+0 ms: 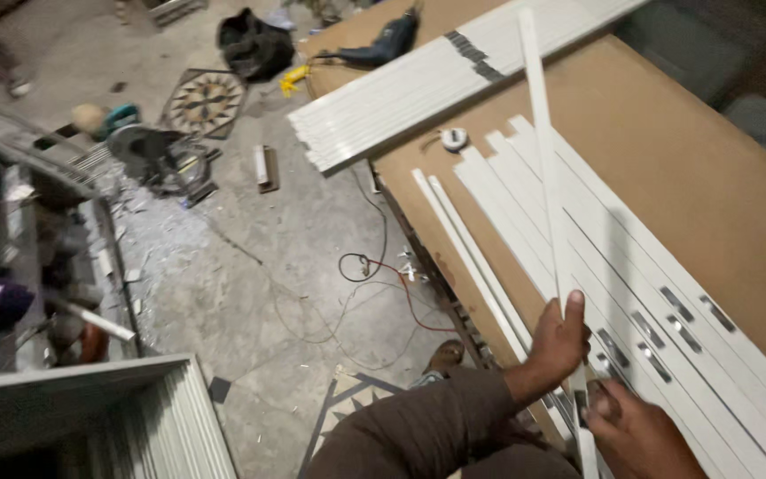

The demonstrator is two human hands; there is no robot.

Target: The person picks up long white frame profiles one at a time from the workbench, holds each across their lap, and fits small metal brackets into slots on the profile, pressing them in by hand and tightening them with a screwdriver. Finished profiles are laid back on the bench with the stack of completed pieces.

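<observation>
Seated person's left hand fingers are clamped on a long white plastic strip slanting over white slats on the brown board worktop; right hand pinches its near end. Keeping both grips firm should prevent bowing.

The long strip gripped by the left hand and right hand is plain white, as are the slats along the near edge of the tan-brown board, each broken by small grey slots. The bundle of strips at its far corner is white with a dark grey band. The sleeve is brown. The floor is mottled grey, bearing a round tan-and-black mosaic, a red cable, a teal drill and a black bag.
</observation>
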